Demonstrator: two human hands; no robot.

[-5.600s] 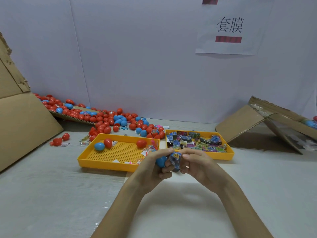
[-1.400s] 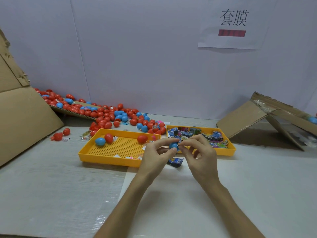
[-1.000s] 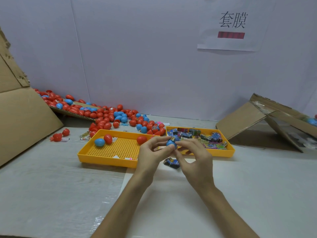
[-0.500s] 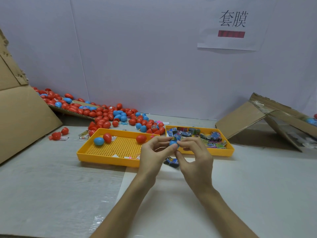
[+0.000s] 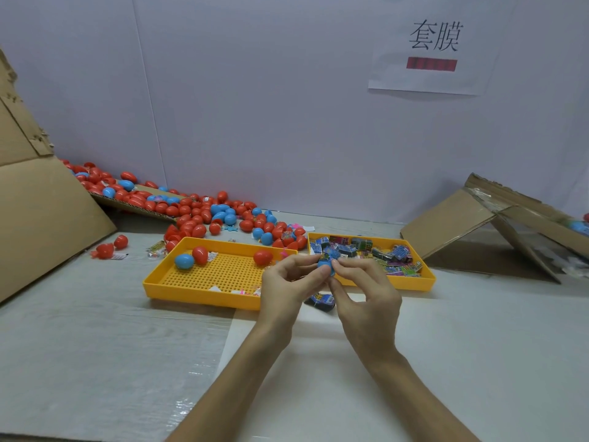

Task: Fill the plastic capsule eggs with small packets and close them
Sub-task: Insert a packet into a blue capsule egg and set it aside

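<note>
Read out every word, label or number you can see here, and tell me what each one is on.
"套膜": black print on the white paper sheet on the wall.
Red bar under it: no readable text.
Packets in the right yellow tray: print too small to read.
Loose dark packet lying in front of that tray: blurred, unreadable.
Small label beside the red eggs at left: too small to read.

I read 套膜 in black on the white paper sheet (image 5: 430,55) near the wall's (image 5: 255,90) top right corner; the packets' (image 5: 360,250) print is too small to read.
</note>
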